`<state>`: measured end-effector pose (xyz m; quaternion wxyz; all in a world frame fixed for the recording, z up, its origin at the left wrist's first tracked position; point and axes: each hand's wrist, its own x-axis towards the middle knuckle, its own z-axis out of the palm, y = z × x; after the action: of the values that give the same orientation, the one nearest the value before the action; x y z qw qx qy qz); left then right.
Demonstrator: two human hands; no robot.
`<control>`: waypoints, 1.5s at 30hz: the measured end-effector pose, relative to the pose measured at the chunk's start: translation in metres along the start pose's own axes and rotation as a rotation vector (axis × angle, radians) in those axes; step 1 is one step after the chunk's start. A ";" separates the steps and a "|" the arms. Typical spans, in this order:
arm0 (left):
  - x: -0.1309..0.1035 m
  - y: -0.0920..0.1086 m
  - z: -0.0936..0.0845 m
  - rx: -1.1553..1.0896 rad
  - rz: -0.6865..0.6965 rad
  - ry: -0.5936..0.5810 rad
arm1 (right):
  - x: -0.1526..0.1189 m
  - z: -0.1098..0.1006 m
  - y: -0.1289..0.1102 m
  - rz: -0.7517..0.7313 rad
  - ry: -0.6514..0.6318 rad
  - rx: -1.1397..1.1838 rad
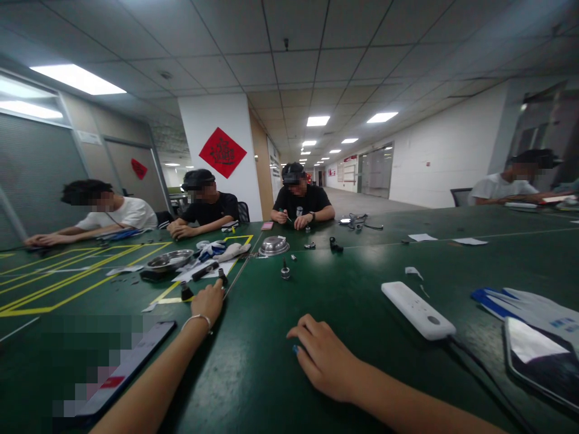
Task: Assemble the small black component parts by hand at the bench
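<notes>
My left hand (208, 302), with a thin bracelet at the wrist, reaches forward over the green table. Its fingertips close on a small black cylindrical part (222, 275); the grip is partly hidden. Just left of that hand stands a black cone-shaped piece (186, 292), and a dark cylinder (205, 270) lies beyond it. My right hand (323, 358) rests low over the table with fingers apart and nothing plainly held. A speck of blue shows at its thumb tip, too small to name. Farther ahead is a small metal fitting with an upright stem (284, 271).
A white power strip (418, 310), gloves (534, 310) and a phone (543, 355) lie at right. Another phone (131, 367) lies beside my left forearm. Metal bowls (169, 260) stand ahead left. Several people sit around the table (253, 374), one person (301, 202) directly opposite.
</notes>
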<state>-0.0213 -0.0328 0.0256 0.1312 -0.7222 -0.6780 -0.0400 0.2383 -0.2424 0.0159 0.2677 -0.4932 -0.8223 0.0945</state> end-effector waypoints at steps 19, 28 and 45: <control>-0.001 0.004 0.009 -0.211 0.139 0.006 | -0.001 0.003 0.003 -0.005 -0.025 -0.013; -0.029 0.040 -0.003 -0.619 0.503 -0.096 | 0.000 0.002 0.003 -0.019 -0.008 -0.048; -0.113 0.112 -0.020 -1.088 0.838 -0.307 | 0.006 0.021 0.030 0.149 0.079 -0.152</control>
<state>0.0828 -0.1524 0.0028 -0.3417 -0.8831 -0.2372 -0.2171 0.2479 -0.2207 -0.0119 0.2538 -0.5751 -0.7771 0.0320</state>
